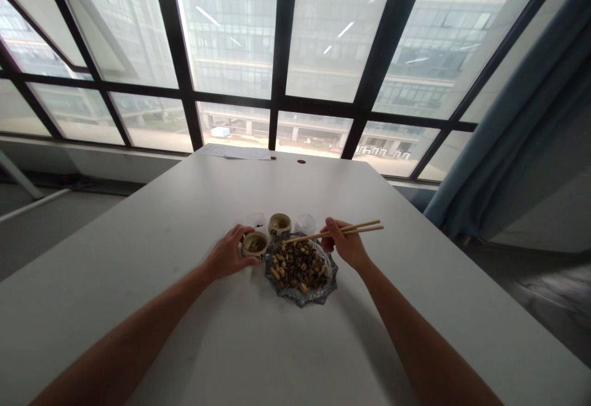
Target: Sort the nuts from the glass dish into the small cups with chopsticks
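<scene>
My left hand [229, 252] is wrapped around the near side of a small ceramic cup [247, 254] with a few pieces inside, at the left rim of a glass dish [302, 298]. Peanuts and dark seeds [300, 267] are heaped in that dish. A pair of chopsticks [357, 230] is pinched in my right hand [344, 243], to the right of the dish. Their tips reach left over the far edge of the heap; whether they grip a piece is too small to tell. A second ceramic cup [279, 231] stands just behind the dish.
Two clear plastic cups flank the second ceramic cup: the left one [255, 220] has something dark inside, the right one [305, 223] is behind the dish. White paper [235, 151] lies at the far edge of the white table [295, 190]. A blue curtain [503, 129] hangs right.
</scene>
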The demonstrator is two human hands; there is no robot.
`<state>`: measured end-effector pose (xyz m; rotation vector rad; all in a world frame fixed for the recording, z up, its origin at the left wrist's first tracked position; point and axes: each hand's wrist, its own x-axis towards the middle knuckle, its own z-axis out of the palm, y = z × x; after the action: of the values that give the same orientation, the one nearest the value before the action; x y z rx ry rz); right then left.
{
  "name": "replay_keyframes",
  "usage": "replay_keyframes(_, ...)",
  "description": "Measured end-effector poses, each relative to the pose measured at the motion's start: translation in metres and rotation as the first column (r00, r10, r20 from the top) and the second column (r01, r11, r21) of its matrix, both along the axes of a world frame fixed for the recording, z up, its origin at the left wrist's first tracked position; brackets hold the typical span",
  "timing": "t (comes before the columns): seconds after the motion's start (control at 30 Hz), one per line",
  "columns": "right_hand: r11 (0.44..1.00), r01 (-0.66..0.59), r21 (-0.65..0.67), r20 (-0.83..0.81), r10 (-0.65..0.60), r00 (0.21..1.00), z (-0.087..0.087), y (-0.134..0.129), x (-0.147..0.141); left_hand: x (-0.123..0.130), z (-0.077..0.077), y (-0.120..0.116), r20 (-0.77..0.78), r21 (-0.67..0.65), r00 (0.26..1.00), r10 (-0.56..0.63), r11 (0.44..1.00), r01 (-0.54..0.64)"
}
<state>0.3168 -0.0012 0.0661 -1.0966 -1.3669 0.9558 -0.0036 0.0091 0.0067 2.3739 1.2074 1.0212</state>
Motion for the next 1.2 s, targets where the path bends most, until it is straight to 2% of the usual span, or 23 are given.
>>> replay_keyframes(0.33,0.998,0.064,-0.027,-0.056,-0.065,0.996,-0.003,-0.005,-0.001,0.005,0.002,-0.004,-0.090,-0.003,0.995,0.047,0.999,-0.047)
replay_keyframes(0.43,0.994,0.092,-0.065,-0.154,-0.101,0.983,-0.007,0.000,0.004,0.006,0.002,-0.005,-0.083,0.025,0.995,0.060,0.998,-0.058)
replay_keyframes(0.57,0.975,0.094,-0.200,-0.351,-0.160,0.922,-0.012,0.009,0.012,0.007,0.003,-0.005,-0.081,0.101,0.995,0.064,0.993,-0.056)
replay_keyframes(0.67,0.955,0.091,-0.283,-0.428,-0.210,0.879,-0.013,0.012,0.015,0.007,0.003,-0.005,-0.088,0.147,0.995,0.046,0.989,-0.033)
replay_keyframes(1.2,0.921,0.096,-0.378,-0.475,-0.283,0.833,-0.005,0.010,0.013,0.005,0.002,-0.004,-0.100,0.171,0.994,0.032,0.985,-0.014)
